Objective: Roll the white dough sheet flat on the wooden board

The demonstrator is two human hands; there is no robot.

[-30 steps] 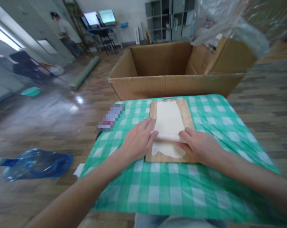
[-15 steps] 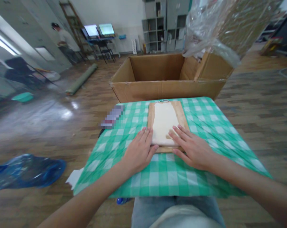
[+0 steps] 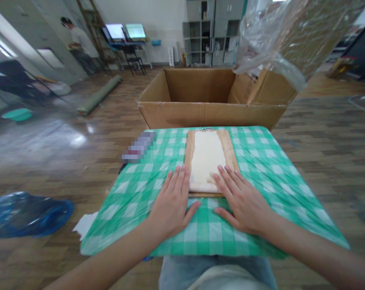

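- On the board [image 3: 233, 151], near its middle, lies the pale sheet [image 3: 208, 157], apparently dough: thin, ragged along its sides, stopping short of the wood at left and right.
- At the sheet's near end runs a rounded, pale roll [image 3: 203, 188]; whether it is a separate rod or thickened dough I cannot tell.
- The sheet should be light, soft and limp, easily torn or stretched, perhaps a little tacky. It is best lifted with flat fingers spread beneath a long edge, not pinched by one corner.
- The board looks stiff and smooth; its bare side margins offer the surest hold, and the ring [image 3: 208, 129] at the far end another.
- Left hand [image 3: 172, 201]: grip open, palm down, fingertips at the board's near left edge.
- Right hand [image 3: 245, 203]: grip open too, fingers spread over the sheet's near right corner.
- Beneath is the desk, under a thin, slippery-looking checked cloth [image 3: 212, 225].
- Beyond the desk stands a large carton [image 3: 212, 114].
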